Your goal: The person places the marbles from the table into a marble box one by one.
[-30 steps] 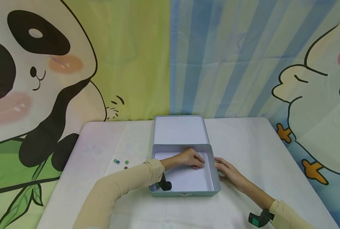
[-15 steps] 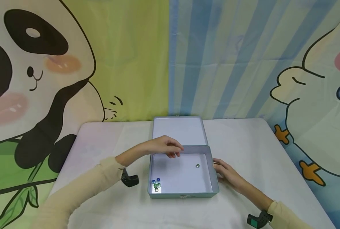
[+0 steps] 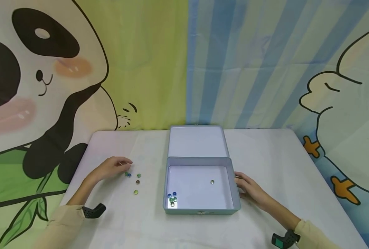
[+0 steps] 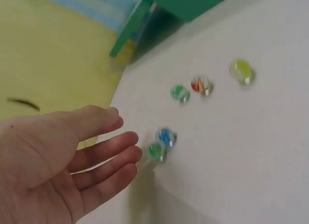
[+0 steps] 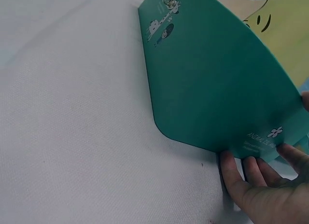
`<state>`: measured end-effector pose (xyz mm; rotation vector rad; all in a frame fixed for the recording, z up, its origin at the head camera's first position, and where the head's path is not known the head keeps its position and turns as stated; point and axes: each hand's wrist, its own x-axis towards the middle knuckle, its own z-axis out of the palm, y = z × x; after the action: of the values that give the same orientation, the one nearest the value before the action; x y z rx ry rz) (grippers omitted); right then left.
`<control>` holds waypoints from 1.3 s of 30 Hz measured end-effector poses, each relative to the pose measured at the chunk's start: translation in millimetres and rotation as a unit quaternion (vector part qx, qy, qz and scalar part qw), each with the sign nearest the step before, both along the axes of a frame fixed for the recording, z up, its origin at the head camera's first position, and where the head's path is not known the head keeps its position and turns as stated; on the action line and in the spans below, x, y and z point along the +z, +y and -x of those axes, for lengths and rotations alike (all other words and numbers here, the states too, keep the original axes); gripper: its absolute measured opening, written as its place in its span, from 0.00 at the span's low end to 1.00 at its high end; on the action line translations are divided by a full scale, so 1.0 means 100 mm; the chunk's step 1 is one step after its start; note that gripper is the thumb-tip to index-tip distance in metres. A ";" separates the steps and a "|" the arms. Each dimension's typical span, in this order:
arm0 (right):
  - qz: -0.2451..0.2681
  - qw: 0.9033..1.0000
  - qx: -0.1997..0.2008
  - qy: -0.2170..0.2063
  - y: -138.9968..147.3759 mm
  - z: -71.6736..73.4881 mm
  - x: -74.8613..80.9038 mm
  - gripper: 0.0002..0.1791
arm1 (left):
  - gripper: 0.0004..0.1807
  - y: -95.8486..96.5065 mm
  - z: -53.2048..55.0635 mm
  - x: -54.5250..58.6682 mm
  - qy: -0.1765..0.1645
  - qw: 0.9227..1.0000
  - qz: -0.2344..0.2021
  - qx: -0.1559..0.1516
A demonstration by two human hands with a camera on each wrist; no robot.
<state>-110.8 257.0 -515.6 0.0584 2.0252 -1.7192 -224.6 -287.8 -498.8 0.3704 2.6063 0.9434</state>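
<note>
My left hand [image 3: 114, 166] hovers over the left of the table with nothing between its loosely bent fingers. Just beyond its fingertips in the left wrist view sit a blue marble [image 4: 165, 136] and a green marble [image 4: 157, 152], side by side. Another green marble [image 4: 180, 93], a red-and-white marble [image 4: 201, 84] and a yellow marble [image 4: 242, 71] lie farther off. My right hand [image 3: 251, 190] rests its fingers against the right outer wall of a green tin box [image 5: 207, 74]. Inside, several blue and green marbles [image 3: 172, 199] gather at the near left corner; a single marble [image 3: 212, 182] lies toward the right.
The box's hinged lid [image 3: 198, 141] lies back, opened, toward the curtain. A white cloth covers the table [image 3: 259, 148]. Behind it hangs a printed curtain [image 3: 147, 69] with a panda. Each wrist wears a black camera [image 3: 94, 211].
My left hand has come out of the box and swung left to the loose marbles, leaving one marble inside at the right. My right hand stays at the box wall.
</note>
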 end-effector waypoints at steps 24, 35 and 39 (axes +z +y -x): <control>0.001 1.000 -0.008 -0.006 0.00 -0.01 0.00 0.35 | 0.10 -0.14 -0.21 -0.27 0.128 0.991 0.022 -0.029; -0.007 1.000 -0.016 -0.004 -0.02 -0.01 0.01 0.35 | 0.11 -0.16 -0.19 -0.17 0.119 0.993 0.021 -0.001; -0.009 1.000 -0.013 -0.004 -0.01 -0.01 0.01 0.35 | 0.12 -0.02 -0.25 -0.01 0.124 0.992 -0.026 0.015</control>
<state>-109.8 256.2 -514.6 0.0987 2.0426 -1.7134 -199.3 -289.6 -500.3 0.4904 2.8217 1.0355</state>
